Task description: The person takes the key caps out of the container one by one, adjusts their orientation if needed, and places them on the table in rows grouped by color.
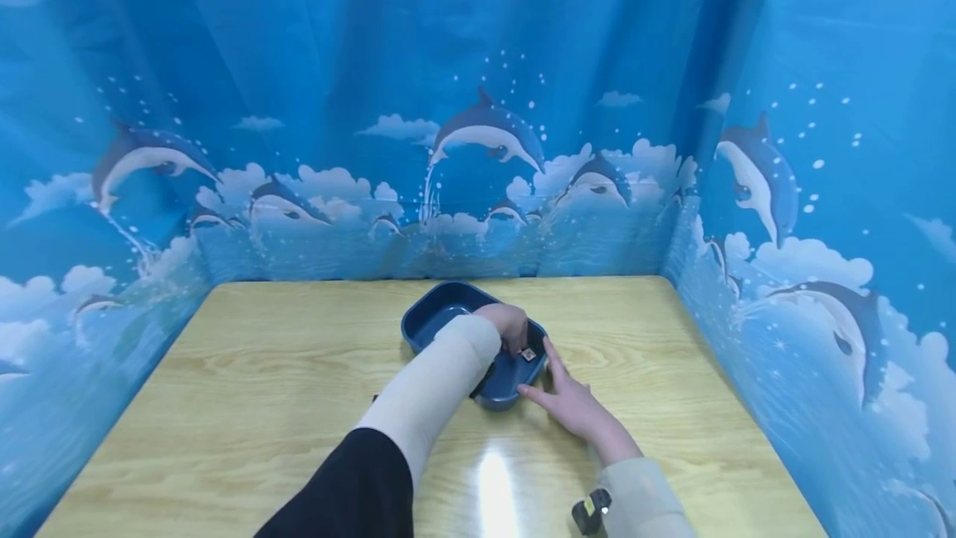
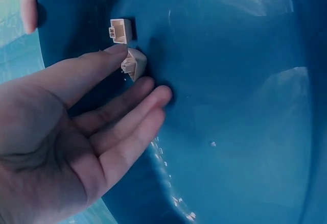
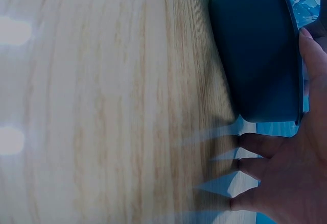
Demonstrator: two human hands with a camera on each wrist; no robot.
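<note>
A dark blue plastic basin (image 1: pixel 426 318) sits on the wooden table, towards its far edge. My left hand (image 1: pixel 508 324) reaches down into its right part. In the left wrist view, the left thumb and a fingertip (image 2: pixel 146 83) pinch a small cream keycap (image 2: pixel 136 65) near the basin's bottom. A second cream keycap (image 2: pixel 121 31) lies just beyond the thumb, hollow side showing. My right hand (image 1: pixel 571 401) steadies the basin's right end, fingers spread and fairly straight. In the right wrist view, the right thumb (image 3: pixel 309 45) touches the basin rim.
The light wood table (image 1: pixel 261 372) extends around the basin, with a bright reflection near the front. Blue dolphin-print curtains (image 1: pixel 478 48) enclose the back and both sides. A small black device (image 1: pixel 591 511) is by the right sleeve.
</note>
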